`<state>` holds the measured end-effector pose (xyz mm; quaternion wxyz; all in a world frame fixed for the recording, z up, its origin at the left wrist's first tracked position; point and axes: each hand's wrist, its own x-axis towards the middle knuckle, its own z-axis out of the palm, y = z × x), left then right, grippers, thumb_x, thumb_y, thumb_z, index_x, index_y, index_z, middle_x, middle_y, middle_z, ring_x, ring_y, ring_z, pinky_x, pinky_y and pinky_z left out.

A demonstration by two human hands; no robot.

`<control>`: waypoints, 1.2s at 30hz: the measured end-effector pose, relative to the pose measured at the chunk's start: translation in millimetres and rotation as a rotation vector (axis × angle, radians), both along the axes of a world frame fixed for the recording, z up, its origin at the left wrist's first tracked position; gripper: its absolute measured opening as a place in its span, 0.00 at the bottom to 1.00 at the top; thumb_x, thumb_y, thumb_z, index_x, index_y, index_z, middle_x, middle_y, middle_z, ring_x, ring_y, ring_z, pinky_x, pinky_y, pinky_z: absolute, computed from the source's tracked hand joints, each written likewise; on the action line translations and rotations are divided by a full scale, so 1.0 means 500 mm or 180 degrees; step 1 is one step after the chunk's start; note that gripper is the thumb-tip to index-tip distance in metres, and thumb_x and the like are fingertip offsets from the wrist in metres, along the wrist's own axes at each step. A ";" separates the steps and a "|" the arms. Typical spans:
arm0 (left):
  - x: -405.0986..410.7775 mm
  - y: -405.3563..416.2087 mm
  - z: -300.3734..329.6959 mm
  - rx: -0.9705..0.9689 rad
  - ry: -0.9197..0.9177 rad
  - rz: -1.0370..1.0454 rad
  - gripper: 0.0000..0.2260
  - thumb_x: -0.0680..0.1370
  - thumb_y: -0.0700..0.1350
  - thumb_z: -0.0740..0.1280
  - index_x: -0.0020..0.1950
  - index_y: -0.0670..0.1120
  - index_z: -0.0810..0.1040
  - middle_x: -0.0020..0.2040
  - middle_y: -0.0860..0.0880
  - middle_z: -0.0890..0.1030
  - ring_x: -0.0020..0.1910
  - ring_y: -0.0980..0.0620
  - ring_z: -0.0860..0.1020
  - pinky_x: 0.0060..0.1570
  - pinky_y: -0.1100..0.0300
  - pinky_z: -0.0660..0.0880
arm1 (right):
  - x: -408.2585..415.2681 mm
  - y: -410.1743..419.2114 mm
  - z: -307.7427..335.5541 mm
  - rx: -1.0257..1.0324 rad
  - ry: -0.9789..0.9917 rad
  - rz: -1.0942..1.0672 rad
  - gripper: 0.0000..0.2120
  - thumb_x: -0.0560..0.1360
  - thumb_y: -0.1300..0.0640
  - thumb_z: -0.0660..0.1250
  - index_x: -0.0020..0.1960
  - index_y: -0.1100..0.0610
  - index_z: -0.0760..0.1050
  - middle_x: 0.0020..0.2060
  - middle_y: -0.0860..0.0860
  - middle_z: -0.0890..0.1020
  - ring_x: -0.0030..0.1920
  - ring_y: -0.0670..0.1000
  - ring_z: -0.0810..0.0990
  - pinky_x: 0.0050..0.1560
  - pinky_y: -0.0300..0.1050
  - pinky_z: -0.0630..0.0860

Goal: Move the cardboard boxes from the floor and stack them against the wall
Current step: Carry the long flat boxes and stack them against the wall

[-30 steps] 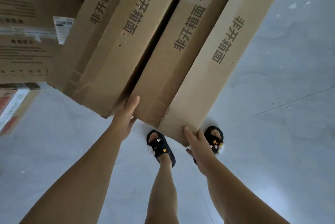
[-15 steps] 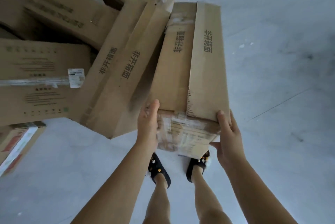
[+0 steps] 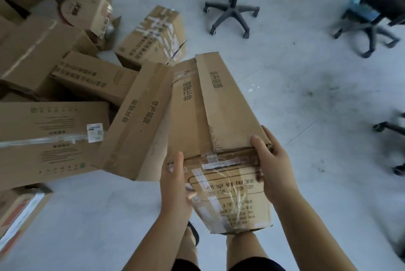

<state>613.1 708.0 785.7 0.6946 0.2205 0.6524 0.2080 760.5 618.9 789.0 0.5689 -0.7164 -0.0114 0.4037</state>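
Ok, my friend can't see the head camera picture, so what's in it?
Two hands, left and right, hold the near end of a long cardboard box above a grey floor. More boxes lie in a pile to the left, and office chairs stand behind.

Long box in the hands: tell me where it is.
Head view, centre: the long box is gripped by the left hand and right hand, beside a matching box on its left.
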 end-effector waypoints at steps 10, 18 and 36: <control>0.064 -0.163 0.158 0.1038 -0.0026 0.0446 0.22 0.76 0.56 0.65 0.69 0.52 0.69 0.66 0.47 0.73 0.64 0.44 0.73 0.60 0.45 0.73 | 0.065 -0.150 0.145 0.0582 -0.0321 0.0202 0.17 0.78 0.50 0.63 0.66 0.38 0.71 0.50 0.45 0.82 0.42 0.48 0.79 0.34 0.44 0.72; 0.130 -0.390 0.258 0.1598 -0.0600 0.1378 0.15 0.79 0.49 0.62 0.66 0.50 0.72 0.48 0.56 0.83 0.41 0.60 0.82 0.48 0.50 0.78 | 0.155 -0.285 0.257 0.1220 -0.0477 0.0937 0.19 0.77 0.51 0.64 0.68 0.41 0.70 0.57 0.46 0.81 0.51 0.48 0.80 0.43 0.41 0.73; -0.190 -0.935 0.319 0.1988 0.0043 0.3366 0.15 0.79 0.49 0.62 0.66 0.52 0.73 0.43 0.61 0.81 0.37 0.65 0.80 0.56 0.44 0.76 | -0.180 -0.625 0.328 0.1853 -0.0091 0.2808 0.17 0.78 0.55 0.64 0.64 0.41 0.73 0.58 0.47 0.81 0.55 0.50 0.81 0.55 0.51 0.78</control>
